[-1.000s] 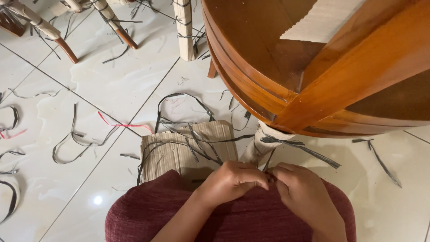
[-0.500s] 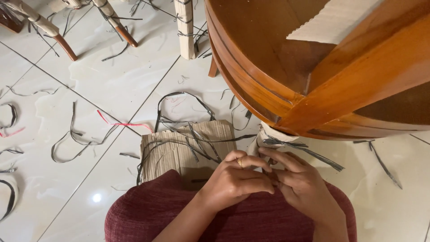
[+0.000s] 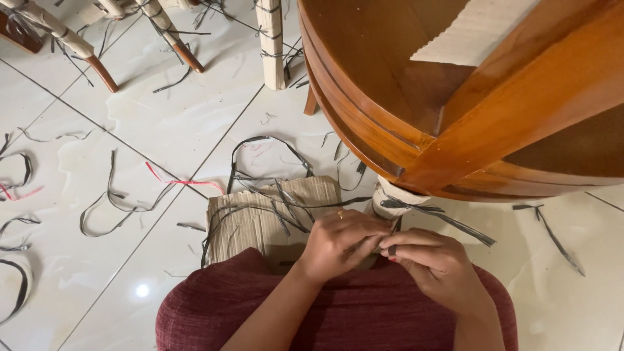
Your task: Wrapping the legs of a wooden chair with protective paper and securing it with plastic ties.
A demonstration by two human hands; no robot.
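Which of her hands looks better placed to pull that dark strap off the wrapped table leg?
Probably the left hand: it lies nearest the wrapped leg where the dark strap is tied. The right hand sits lower, its fingers pinching a strap end.

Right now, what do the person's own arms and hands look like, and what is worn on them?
Both forearms are bare, with no sleeves or gloves in view. The left hand wears a small gold-coloured ring on one finger. The right hand shows no ring; one fingertip seems to have a trace of red at the nail, too small to be sure. No watch or bracelet shows on either wrist.
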